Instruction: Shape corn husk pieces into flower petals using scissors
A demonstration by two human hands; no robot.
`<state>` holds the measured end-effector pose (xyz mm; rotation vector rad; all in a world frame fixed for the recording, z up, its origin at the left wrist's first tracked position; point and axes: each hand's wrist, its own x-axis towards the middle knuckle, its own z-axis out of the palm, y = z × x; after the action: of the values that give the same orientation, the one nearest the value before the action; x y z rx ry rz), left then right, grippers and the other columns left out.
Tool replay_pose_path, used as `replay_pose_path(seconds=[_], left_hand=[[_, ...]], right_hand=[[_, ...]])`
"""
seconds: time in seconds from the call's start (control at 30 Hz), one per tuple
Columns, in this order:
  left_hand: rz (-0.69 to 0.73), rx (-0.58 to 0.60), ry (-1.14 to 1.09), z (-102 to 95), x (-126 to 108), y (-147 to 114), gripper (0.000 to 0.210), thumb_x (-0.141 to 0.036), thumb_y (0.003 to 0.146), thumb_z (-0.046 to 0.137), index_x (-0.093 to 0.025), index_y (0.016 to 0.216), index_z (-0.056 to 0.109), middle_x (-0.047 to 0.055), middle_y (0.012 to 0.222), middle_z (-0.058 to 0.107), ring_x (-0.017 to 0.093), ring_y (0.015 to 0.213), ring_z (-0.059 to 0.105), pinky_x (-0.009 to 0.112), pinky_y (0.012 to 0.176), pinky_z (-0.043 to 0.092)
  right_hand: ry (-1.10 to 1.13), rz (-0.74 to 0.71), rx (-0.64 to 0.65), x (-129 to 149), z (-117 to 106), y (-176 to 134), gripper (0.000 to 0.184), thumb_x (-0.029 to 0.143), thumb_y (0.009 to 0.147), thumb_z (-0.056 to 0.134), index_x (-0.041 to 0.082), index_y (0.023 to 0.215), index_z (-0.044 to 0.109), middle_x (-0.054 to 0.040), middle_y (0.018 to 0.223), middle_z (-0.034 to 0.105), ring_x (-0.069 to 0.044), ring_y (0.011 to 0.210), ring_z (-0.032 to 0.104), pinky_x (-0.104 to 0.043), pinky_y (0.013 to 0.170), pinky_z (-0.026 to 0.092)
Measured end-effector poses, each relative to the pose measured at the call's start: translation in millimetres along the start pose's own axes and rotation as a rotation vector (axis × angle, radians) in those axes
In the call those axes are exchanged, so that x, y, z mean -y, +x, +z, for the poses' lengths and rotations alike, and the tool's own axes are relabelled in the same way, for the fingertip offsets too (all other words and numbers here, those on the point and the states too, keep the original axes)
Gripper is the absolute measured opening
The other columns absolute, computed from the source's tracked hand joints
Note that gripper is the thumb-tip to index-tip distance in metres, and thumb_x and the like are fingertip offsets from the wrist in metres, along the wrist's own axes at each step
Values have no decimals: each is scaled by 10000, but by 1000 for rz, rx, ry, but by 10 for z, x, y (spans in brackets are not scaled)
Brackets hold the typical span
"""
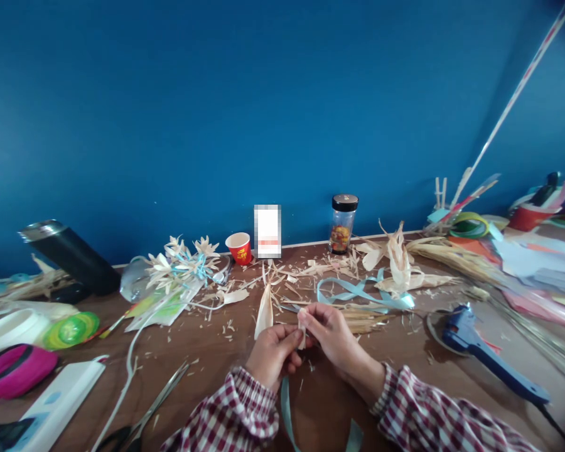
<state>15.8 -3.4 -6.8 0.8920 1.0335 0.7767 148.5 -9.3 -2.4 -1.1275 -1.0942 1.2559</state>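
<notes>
My left hand (274, 355) and my right hand (332, 334) meet low in the middle of the head view, both with fingers pinched. Between their fingertips is a small pale strip of corn husk (302, 333), partly hidden by the fingers. Just beyond the left hand a larger pointed corn husk (264, 311) lies on the table. Dry straw-like stalks (365, 321) stretch out past my right hand. A light-blue ribbon (287, 411) hangs or lies below the hands; where it begins is hidden.
Scissors (157, 402) and a white power strip (59, 408) lie left. Husk flowers (181, 267), a red paper cup (239, 248) and a lidded jar (343, 225) stand toward the blue wall. Right are a blue glue gun (494, 358) and curled ribbon (353, 295). Husk scraps litter the brown table.
</notes>
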Motion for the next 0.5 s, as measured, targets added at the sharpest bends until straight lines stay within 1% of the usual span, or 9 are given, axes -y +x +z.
replay_pose_path(seconds=[0.1,0.17,0.23,0.3,0.4,0.5], left_hand=[[-58,-31,-53,35,-21,-14,444,-450,528,803,-104,761,651,52,692,685,46,417,532,130,365,374],[-50,-40,-37,48,-24,-14,434,-428,530,808,-109,780,652,52,698,687,72,476,587,150,437,454],[23,-36,37,57,-14,-16,387,-413,571,786,-109,773,658,58,698,687,103,531,622,186,508,505],[129,-36,138,63,13,-27,317,-404,655,724,-114,769,668,67,708,686,131,573,639,219,550,525],[289,-54,296,69,65,-62,270,-375,778,593,-134,851,692,78,754,692,159,608,645,253,582,531],[412,-84,440,74,93,-98,286,-337,827,511,-151,930,702,86,786,692,167,603,638,260,585,515]], right_hand=[[-32,-24,-11,-12,0,1,310,447,771,621,162,681,542,48,556,489,-72,457,431,-194,443,334],[-53,-65,-30,-19,-10,13,294,437,766,627,162,693,555,42,578,496,-80,497,439,-199,473,348],[-75,-100,-51,-22,-24,27,286,431,758,634,160,693,568,36,590,503,-86,527,435,-203,498,353],[-82,-104,-75,-22,-34,35,291,435,747,640,158,691,572,33,589,507,-86,527,418,-206,496,343],[-66,-65,-97,-30,-31,31,318,464,736,639,159,696,560,37,566,496,-85,494,396,-208,463,326],[-39,-31,-93,-55,-14,19,339,491,731,639,166,710,546,46,546,477,-88,477,404,-210,449,334]])
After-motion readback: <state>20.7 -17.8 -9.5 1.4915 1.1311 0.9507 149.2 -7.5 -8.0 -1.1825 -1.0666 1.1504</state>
